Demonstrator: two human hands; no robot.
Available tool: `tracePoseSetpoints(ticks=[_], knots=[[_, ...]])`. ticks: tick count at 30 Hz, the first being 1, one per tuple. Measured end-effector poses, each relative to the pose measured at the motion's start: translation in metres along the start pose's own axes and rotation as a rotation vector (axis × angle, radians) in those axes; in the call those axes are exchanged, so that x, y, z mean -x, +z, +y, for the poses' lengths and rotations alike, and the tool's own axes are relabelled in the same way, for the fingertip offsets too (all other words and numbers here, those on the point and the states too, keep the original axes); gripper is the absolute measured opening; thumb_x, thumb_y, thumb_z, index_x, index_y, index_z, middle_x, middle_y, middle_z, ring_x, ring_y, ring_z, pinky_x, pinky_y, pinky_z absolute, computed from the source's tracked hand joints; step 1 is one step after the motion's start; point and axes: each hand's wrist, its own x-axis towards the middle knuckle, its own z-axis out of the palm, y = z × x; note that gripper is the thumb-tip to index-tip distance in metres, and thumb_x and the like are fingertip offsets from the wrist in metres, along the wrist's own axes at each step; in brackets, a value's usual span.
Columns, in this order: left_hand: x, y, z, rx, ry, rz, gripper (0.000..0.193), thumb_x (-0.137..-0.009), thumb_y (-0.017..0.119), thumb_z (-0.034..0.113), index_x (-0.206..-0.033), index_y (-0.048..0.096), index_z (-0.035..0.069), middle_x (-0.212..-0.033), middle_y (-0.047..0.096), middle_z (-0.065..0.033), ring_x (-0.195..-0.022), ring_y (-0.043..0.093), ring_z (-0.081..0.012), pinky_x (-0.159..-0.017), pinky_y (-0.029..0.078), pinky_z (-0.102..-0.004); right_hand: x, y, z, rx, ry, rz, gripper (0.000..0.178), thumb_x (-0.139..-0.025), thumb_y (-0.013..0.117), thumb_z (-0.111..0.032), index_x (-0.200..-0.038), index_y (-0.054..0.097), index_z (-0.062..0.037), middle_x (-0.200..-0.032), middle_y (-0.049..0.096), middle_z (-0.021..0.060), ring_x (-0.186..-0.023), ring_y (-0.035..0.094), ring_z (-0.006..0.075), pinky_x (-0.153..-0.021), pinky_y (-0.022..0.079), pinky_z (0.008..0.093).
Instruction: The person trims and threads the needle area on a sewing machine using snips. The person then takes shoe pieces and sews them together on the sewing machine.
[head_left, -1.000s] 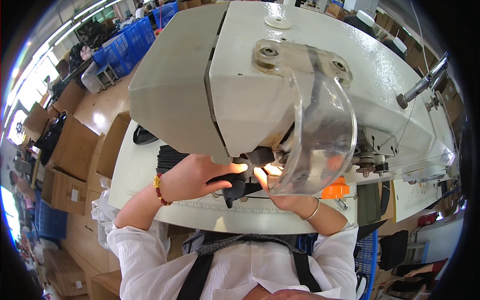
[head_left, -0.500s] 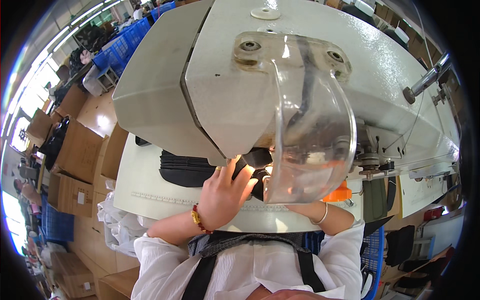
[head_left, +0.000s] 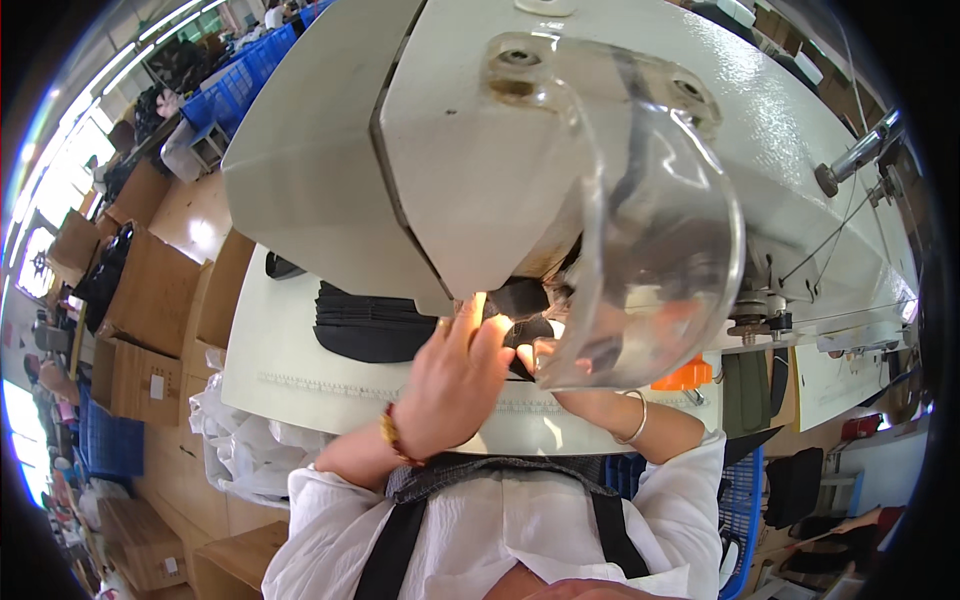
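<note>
Under the head of a pale sewing machine [head_left: 480,170], a small black fabric piece [head_left: 528,333] lies in the lit spot. My left hand [head_left: 455,380] rests at its left side, fingers stretched forward and tips against the fabric. From the right, my right hand [head_left: 575,388] reaches in behind a clear plastic guard [head_left: 660,240]. Its fingertips close on the fabric's near edge, though the guard blurs part of them. Left of my left hand sits a stack of black curved fabric pieces [head_left: 370,325] on the white table [head_left: 290,350].
A ruler strip [head_left: 330,388] runs along the table's near edge. An orange part [head_left: 683,374] stands right of the guard. White plastic bags [head_left: 235,440] hang at the table's left; cardboard boxes [head_left: 150,300] stand beyond. A blue basket [head_left: 742,510] is at lower right.
The machine sits slightly higher in view, and the guard appears farther right. My left hand's fingers are closer together beside the fabric. My right fingertips now show at the guard's left edge.
</note>
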Motion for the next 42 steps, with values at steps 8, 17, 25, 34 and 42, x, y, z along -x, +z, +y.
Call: tracePoseSetpoints(ticks=[8,17,25,34,42], knots=[[-0.004,-0.042,-0.044,-0.121,0.3,-0.185,0.052,-0.071,0.068,0.0,-0.122,0.068,0.01,-0.109,0.068,-0.011,-0.103,0.065,-0.035,-0.091,0.054,-0.0455,-0.009,0.005,-0.024,-0.604,-0.055,0.037,0.026,-0.092,0.072,-0.02,-0.085,0.052,-0.0053,-0.069,0.046,-0.0006,-0.061,0.04,0.0102,-0.054,0.038,0.0307],[0.002,-0.022,-0.047,0.026,0.57,0.042,0.035,-0.07,0.068,0.012,-0.104,0.075,0.006,-0.103,0.066,-0.0068,-0.108,0.066,-0.0299,-0.1,0.056,-0.0472,0.002,-0.003,-0.039,-0.463,0.31,-0.027,0.018,-0.095,0.07,-0.023,-0.107,0.068,-0.0094,-0.077,0.059,-0.0054,-0.065,0.047,0.0037,-0.054,0.038,0.0219],[0.002,-0.015,-0.046,-0.006,0.582,0.089,0.031,-0.071,0.069,0.01,-0.102,0.074,0.007,-0.101,0.066,-0.0053,-0.105,0.067,-0.0292,-0.099,0.056,-0.0457,-0.002,-0.002,-0.046,-0.489,0.358,0.006,0.019,-0.097,0.069,-0.025,-0.091,0.068,-0.0069,-0.073,0.058,-0.0061,-0.063,0.046,0.0028,-0.053,0.036,0.022],[0.0,-0.022,-0.037,-0.061,0.589,0.068,0.026,-0.074,0.069,0.01,-0.1,0.069,0.007,-0.107,0.063,-0.0058,-0.111,0.062,-0.0272,-0.094,0.06,-0.0432,0.011,0.006,-0.058,-0.444,0.369,-0.012,0.033,-0.101,0.064,-0.035,-0.087,0.067,-0.0048,-0.072,0.052,-0.0091,-0.066,0.042,0.0016,-0.057,0.034,0.0223],[0.0,-0.016,-0.043,-0.072,0.591,0.024,0.026,-0.074,0.07,0.012,-0.1,0.068,0.008,-0.106,0.063,-0.0047,-0.112,0.062,-0.0243,-0.087,0.061,-0.037,0.012,0.001,-0.066,-0.422,0.342,-0.012,0.022,-0.099,0.066,-0.027,-0.092,0.057,-0.0076,-0.072,0.049,-0.0072,-0.064,0.041,0.0025,-0.056,0.033,0.0219]])
